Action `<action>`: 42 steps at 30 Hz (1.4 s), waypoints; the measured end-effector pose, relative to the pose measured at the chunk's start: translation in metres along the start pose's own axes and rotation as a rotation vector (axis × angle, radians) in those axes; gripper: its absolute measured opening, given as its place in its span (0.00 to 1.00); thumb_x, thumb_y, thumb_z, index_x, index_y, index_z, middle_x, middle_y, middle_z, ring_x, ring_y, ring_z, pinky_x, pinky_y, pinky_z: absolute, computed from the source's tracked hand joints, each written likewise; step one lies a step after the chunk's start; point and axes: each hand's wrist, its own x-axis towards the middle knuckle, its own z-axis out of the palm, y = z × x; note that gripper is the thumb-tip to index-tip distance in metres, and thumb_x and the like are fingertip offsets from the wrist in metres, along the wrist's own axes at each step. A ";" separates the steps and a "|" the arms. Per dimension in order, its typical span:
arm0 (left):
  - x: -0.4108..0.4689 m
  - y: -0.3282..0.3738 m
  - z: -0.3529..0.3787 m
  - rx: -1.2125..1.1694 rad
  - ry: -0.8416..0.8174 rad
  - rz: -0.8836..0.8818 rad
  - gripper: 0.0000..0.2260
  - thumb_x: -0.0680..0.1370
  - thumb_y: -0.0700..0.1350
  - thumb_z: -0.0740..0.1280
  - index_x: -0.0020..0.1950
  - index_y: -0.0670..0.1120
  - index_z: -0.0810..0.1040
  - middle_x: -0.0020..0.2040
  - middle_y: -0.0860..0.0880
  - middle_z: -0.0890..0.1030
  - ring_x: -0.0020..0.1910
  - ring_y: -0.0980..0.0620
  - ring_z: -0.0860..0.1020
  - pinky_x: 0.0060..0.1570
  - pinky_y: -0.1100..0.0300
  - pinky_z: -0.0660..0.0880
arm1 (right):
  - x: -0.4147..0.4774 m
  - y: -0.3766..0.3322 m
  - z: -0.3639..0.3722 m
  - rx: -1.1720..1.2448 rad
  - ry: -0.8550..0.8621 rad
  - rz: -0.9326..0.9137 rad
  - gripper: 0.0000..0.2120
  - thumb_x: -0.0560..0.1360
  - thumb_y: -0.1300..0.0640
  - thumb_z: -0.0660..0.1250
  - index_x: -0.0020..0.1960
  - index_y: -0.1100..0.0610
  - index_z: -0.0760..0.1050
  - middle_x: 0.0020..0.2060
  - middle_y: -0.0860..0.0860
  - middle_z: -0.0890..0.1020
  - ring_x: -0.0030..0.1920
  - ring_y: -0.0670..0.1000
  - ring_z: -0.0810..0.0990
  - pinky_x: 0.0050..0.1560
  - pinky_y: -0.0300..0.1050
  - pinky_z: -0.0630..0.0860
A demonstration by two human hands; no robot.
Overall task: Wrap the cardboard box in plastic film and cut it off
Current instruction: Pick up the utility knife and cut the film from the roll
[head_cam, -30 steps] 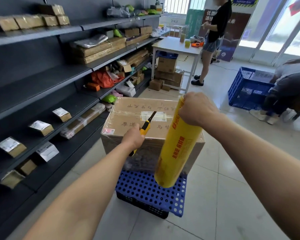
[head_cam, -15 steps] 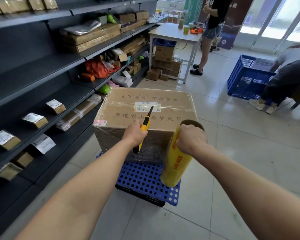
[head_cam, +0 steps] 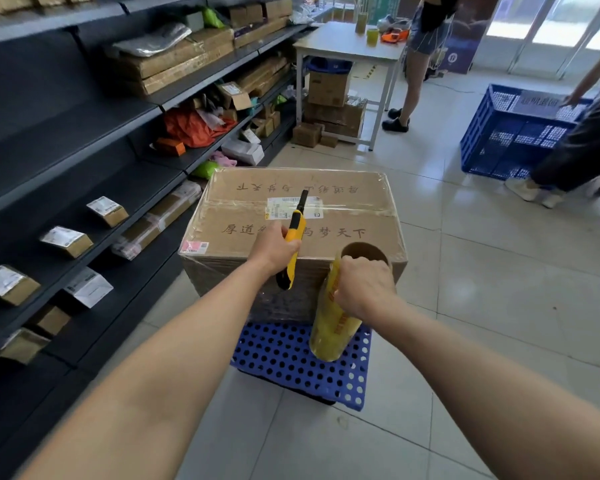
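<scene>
The cardboard box [head_cam: 354, 216] sits straight ahead of us on a blue crate [head_cam: 284, 362] on the floor [head_cam: 482, 306], its long side facing us and its walls dull with film. Our right hand [head_cam: 364, 285] curls round the top end of the roll of plastic film [head_cam: 333, 327]. The roll stands nearly upright at the box's near right corner, its long axis running top to bottom. Our left hand [head_cam: 274, 247] is wrapped round the yellow knife [head_cam: 297, 226], just left of the roll, with the black tip pointing up and away over the box top. The cut, we judge, turns on the short stretch of film between roll and box — we cannot make it out clearly. It should lie between our hands, nearer the knife hand, so a short sweep rightward would reach it.
</scene>
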 end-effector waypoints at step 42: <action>-0.003 -0.013 -0.043 0.029 0.106 0.092 0.12 0.79 0.43 0.63 0.61 0.41 0.75 0.58 0.45 0.77 0.55 0.48 0.74 0.51 0.58 0.69 | -0.004 -0.020 0.016 -0.205 0.035 -0.019 0.18 0.75 0.47 0.64 0.60 0.54 0.68 0.53 0.52 0.80 0.56 0.55 0.77 0.65 0.51 0.64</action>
